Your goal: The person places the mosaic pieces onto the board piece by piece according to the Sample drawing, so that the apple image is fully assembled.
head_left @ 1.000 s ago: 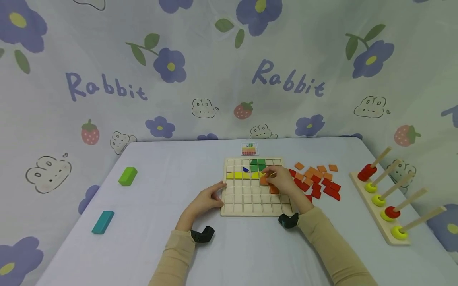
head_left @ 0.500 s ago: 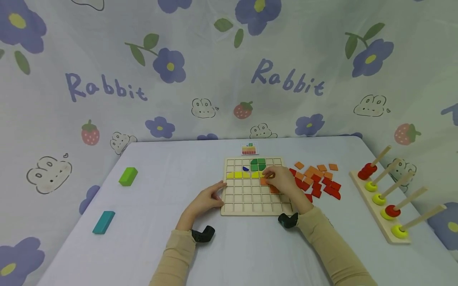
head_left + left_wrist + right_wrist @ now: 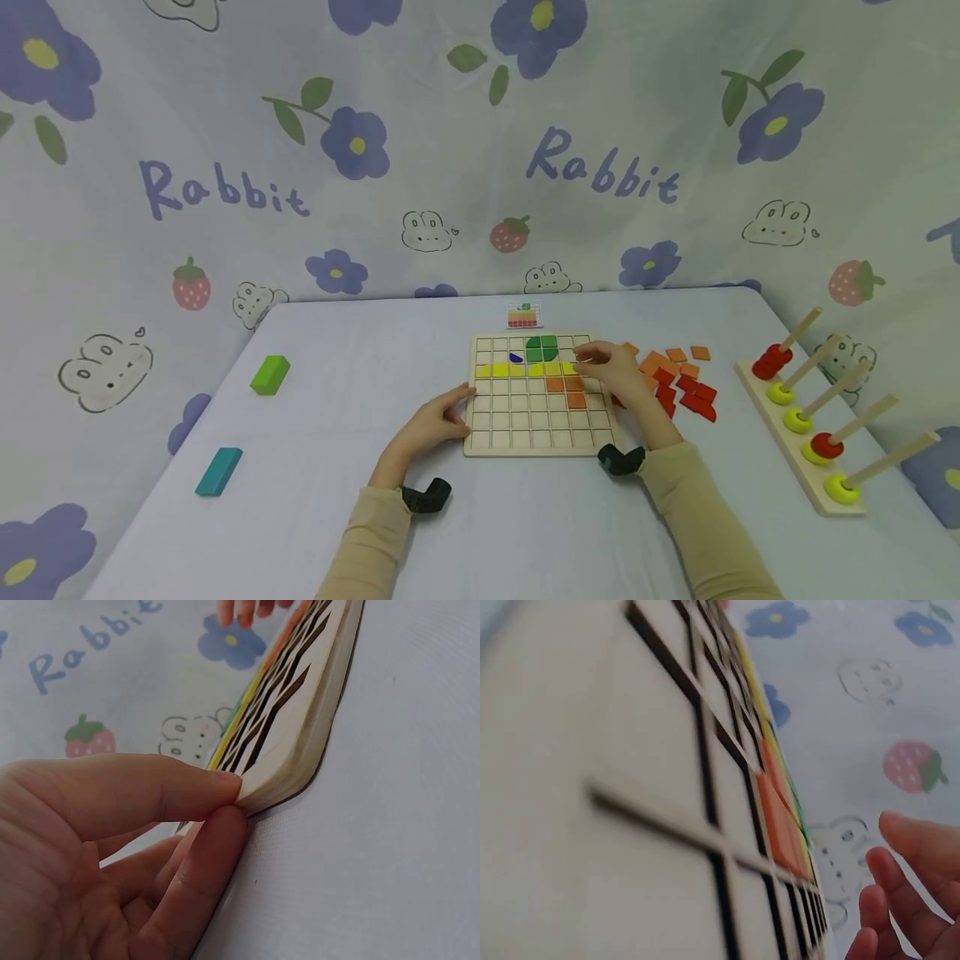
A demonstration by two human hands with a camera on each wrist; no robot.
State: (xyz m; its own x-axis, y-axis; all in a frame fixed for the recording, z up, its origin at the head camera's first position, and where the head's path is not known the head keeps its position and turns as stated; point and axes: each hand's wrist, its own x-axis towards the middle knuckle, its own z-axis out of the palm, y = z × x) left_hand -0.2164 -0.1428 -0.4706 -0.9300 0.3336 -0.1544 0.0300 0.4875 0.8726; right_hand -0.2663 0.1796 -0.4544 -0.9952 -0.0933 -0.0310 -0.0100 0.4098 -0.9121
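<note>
At the left of the frame, a smooth green block [image 3: 270, 375] and a flatter teal block [image 3: 219, 472] are lying on the white table [image 3: 360, 358]. Left of center, the left hand [image 3: 427, 429], below it a beige sleeve [image 3: 367, 533], is gripping the flat, pale wooden board [image 3: 519, 421] by its left edge, thumb and fingers bent against it; in the left wrist view they are pressing at its rounded corner. The board is lying at the center of the frame, directly right of those fingers and partly under the right hand [image 3: 615, 371]. Grooved lines are dividing it into square cells: yellow tiles [image 3: 519, 370] are forming a row, a small dark blue tile [image 3: 516, 357] is sitting above them, green tiles [image 3: 542, 348] are making a rounded shape beside it, and square orange tiles [image 3: 574, 384] are lying below the row's right end. A small printed card [image 3: 522, 315] is lying beyond the board. Right of center, the right hand is hovering over the board's right side, thumb and fingers apart, near the yellow row's end; whether they are touching it, I cannot tell. Farther right, thin loose tiles [image 3: 665, 379], orange and red, are lying scattered, and a wooden stand [image 3: 775, 417] is holding slanting round pegs [image 3: 836, 389] with smooth red and yellow rings [image 3: 770, 362].
</note>
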